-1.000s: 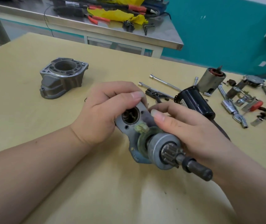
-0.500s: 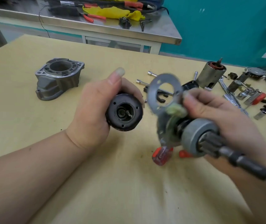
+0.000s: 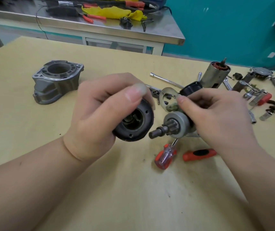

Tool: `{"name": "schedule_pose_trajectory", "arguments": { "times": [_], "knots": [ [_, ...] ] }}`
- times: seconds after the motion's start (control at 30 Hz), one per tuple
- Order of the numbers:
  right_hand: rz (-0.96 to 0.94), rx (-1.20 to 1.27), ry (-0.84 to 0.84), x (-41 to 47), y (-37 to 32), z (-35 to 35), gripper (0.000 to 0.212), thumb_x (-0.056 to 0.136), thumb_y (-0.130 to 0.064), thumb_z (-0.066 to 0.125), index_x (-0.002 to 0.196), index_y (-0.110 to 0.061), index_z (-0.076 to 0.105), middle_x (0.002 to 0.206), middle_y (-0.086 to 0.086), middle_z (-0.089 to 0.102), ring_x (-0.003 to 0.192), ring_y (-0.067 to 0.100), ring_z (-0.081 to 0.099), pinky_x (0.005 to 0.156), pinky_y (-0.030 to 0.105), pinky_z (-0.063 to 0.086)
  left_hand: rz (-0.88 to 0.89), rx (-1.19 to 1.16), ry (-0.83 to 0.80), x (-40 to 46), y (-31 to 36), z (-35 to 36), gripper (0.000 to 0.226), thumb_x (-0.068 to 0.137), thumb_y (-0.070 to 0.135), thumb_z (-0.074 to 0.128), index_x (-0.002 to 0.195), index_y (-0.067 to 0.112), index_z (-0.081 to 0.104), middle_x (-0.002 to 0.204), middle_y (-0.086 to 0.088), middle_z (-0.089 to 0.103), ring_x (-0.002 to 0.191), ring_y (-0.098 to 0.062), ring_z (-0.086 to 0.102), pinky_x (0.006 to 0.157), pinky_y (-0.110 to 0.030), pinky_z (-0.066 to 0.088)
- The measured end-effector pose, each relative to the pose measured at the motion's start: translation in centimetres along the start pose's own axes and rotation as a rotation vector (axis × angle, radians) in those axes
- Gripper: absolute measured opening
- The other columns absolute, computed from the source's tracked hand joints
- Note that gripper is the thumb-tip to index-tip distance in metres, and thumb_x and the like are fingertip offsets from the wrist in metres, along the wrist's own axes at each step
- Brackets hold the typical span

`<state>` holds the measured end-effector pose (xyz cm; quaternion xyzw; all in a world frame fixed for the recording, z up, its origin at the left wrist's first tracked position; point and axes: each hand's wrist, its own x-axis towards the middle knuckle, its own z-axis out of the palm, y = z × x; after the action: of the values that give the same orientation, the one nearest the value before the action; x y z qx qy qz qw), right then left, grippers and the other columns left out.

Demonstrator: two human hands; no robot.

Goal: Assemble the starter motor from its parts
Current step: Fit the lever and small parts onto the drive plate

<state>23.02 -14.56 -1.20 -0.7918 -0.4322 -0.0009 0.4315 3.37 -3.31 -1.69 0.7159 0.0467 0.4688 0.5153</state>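
Round black housing [image 3: 134, 124] gripped in left hand [image 3: 103, 114]; pinion shaft assembly [image 3: 171, 125] gripped in right hand [image 3: 217, 114]; unjoined. Nose casting [image 3: 56, 84], armature [image 3: 215, 75] left on counter [image 3: 133, 189].

Black round solenoid [image 3: 134, 124] held open-end up, geared pinion shaft [image 3: 170, 126] alongside

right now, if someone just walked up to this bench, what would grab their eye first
Front and centre, the left hand grips a round black motor part, open face toward the camera. Beside it, apart, the right hand holds the pinion gear assembly with its metal plate. Next: the grey cast housing standing alone at far left, and the orange-handled screwdriver lying below the gear.
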Motion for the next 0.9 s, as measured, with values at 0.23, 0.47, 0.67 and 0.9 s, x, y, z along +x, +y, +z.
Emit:
{"name": "schedule_pose_trajectory", "arguments": {
  "times": [0.23,0.47,0.67,0.9],
  "knots": [
    [-0.035,-0.287,0.002,1.0,-0.2,1.4,0.037,0.087,-0.065,0.066,0.094,-0.032,0.079,0.082,-0.013,0.070,0.080,0.014,0.064,0.063,0.030,0.050,-0.257,-0.182,0.128,0.7,-1.4,0.1,0.023,0.086,0.018,0.063,0.083,-0.005,0.061,0.073,-0.028,0.063,0.065,-0.039,0.062,0.059,-0.043,0.047],
    [-0.238,-0.604,0.066,0.2,-1.5,1.4,0.059,0.089,-0.084,0.046,0.107,-0.035,0.075,0.103,-0.011,0.071,0.099,0.020,0.060,0.063,0.032,0.040,-0.518,-0.544,0.309,1.5,-1.3,1.2,0.019,0.093,0.016,0.055,0.078,0.007,0.062,0.077,-0.019,0.063,0.073,-0.033,0.064,0.061,-0.033,0.051],
    [-0.274,0.126,-0.151,-3.9,-4.8,3.7,0.064,0.090,-0.066,0.063,0.144,-0.034,0.053,0.135,-0.020,0.060,0.129,0.005,0.056,0.106,0.036,0.049,-0.793,-1.139,0.501,2.2,-0.5,2.1,0.024,0.097,0.020,0.062,0.079,0.006,0.072,0.077,-0.012,0.072,0.064,-0.028,0.074,0.070,-0.036,0.064],
    [-0.343,0.147,0.022,-4.1,-4.9,3.9,0.068,0.089,-0.041,0.078,0.150,-0.023,0.053,0.131,-0.011,0.066,0.123,0.003,0.059,0.105,0.019,0.045,-0.833,-1.224,0.398,1.7,-1.3,1.9,0.021,0.096,0.010,0.057,0.100,0.002,0.076,0.103,-0.022,0.076,0.089,-0.039,0.079,0.086,-0.053,0.066]
  ]
}}
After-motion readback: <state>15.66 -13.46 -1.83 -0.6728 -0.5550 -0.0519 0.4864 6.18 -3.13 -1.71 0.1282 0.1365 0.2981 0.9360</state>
